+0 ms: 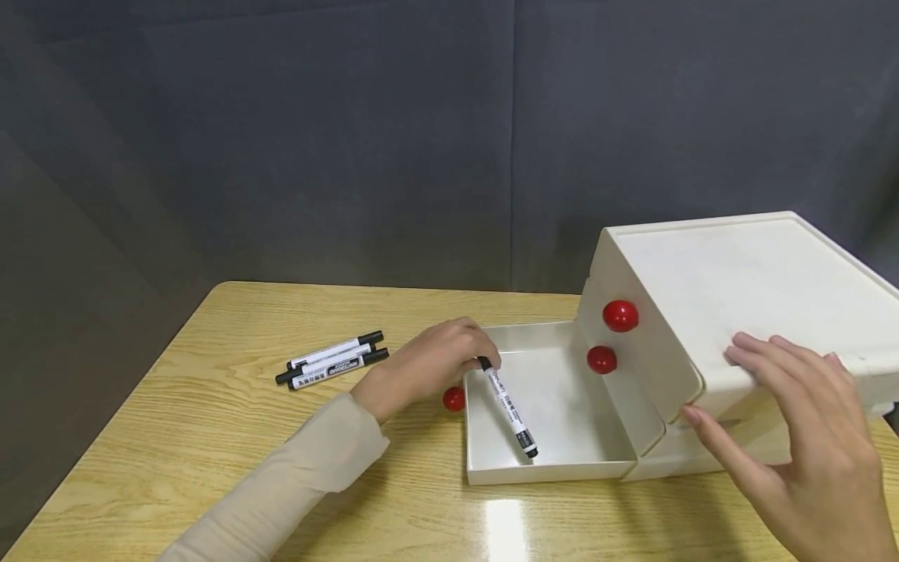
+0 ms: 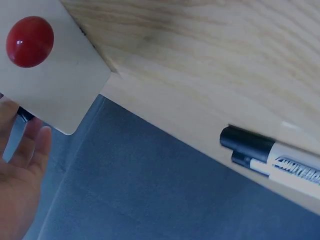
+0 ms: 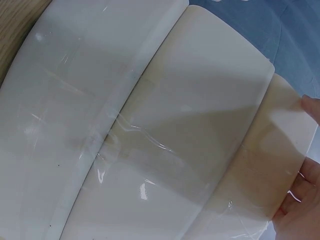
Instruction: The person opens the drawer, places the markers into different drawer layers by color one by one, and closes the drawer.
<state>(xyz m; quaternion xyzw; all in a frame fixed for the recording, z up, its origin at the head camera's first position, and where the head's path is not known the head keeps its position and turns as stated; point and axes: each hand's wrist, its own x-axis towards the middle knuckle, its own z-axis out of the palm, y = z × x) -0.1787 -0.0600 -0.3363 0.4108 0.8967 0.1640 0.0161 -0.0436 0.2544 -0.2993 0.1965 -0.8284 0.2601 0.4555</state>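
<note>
My left hand (image 1: 449, 355) pinches a whiteboard marker (image 1: 509, 410) by one black end, over the pulled-out bottom drawer (image 1: 551, 471). The marker slants down, its other black end low inside the drawer near the front wall. In the left wrist view the drawer's front panel (image 2: 60, 95) hides most of the marker, leaving a black end (image 2: 25, 114) between the fingers. My right hand (image 1: 808, 437) rests on the white drawer cabinet (image 1: 758, 273), fingers on its top and thumb at the edge below. In the right wrist view the fingertips lie along the cabinet's edge.
Three more whiteboard markers (image 1: 333, 367) lie together on the wooden table (image 1: 232, 437), left of the drawer. Red round knobs stick out from the upper drawer (image 1: 621, 316), the middle drawer (image 1: 602, 360) and the open one (image 1: 453, 399). A dark curtain (image 1: 351, 156) hangs behind.
</note>
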